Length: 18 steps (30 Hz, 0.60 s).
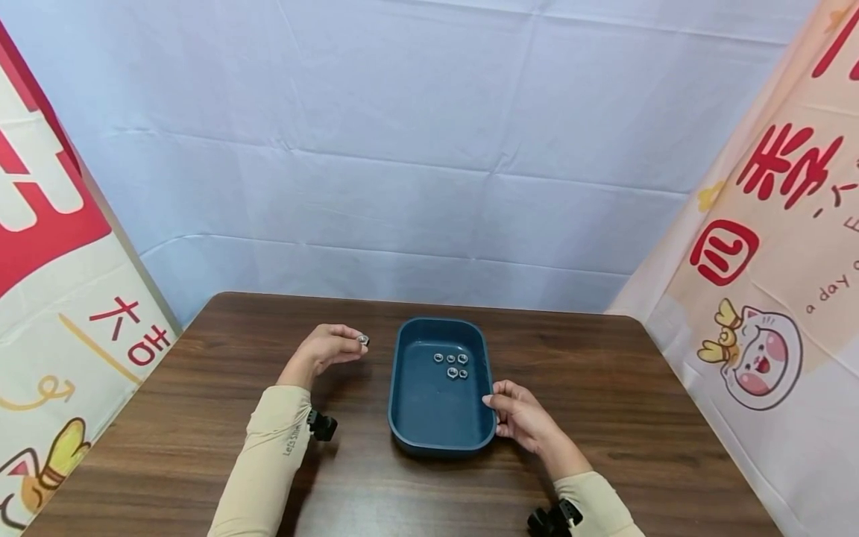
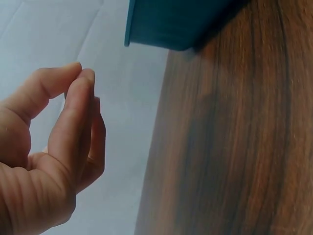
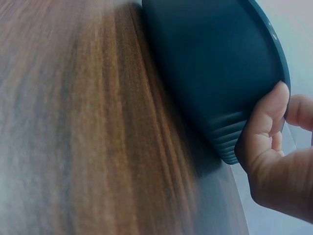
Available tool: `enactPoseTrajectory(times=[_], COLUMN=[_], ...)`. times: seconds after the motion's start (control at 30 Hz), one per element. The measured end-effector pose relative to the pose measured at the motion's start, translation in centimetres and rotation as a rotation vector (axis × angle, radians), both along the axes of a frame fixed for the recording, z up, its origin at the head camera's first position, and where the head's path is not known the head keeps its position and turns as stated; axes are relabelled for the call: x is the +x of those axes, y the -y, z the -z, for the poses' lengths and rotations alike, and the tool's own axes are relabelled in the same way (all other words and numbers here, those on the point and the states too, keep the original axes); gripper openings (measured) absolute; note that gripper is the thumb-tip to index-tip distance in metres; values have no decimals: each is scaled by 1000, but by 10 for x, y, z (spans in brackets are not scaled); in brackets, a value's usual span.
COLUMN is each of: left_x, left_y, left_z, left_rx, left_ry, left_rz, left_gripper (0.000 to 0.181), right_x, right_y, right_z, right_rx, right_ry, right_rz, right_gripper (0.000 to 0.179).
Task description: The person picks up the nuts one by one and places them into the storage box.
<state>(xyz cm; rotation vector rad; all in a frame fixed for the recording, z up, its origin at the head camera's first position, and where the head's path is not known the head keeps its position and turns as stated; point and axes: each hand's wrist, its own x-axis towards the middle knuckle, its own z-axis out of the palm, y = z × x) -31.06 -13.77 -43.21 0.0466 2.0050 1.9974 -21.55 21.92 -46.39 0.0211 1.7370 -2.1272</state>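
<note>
Between the thumb and fingertips of my left hand point(image 1: 332, 345) a small metal nut point(image 1: 363, 340) is pinched, held to the left of a dark blue tray point(image 1: 439, 425). The left wrist view shows the same hand point(image 2: 58, 132) with thumb and fingers meeting; the nut is hidden there. My right hand point(image 1: 522, 418) grips the tray's right rim, thumb on the inside and fingers outside. Inside the tray lie several hex nuts point(image 1: 452, 373), grouped toward its far half. In the right wrist view, the right hand point(image 3: 274, 147) holds the tray wall point(image 3: 220, 63).
A brown wood-grain table point(image 1: 604, 388) carries the tray. Behind its far edge hangs a pale blue-white cloth point(image 1: 389, 201). Printed cloths stand at the left point(image 1: 60, 298) and right point(image 1: 772, 283). Each wrist wears a small black camera point(image 1: 322, 425).
</note>
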Motion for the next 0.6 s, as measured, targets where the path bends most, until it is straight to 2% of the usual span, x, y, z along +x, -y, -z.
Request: enactPoseTrajectory(times=[0.37, 0.6], left_x=[6, 6], left_y=[-19, -30], left_z=[-13, -21], left_rx=[-82, -87], left_ry=[-8, 6], left_rz=[57, 60], left_gripper=[20, 19], right_x=[1, 2], right_y=[-1, -1], right_z=[-1, -2], right_rx=[1, -1], right_ry=[4, 5], right_rz=[-7, 3], right_gripper=[16, 16])
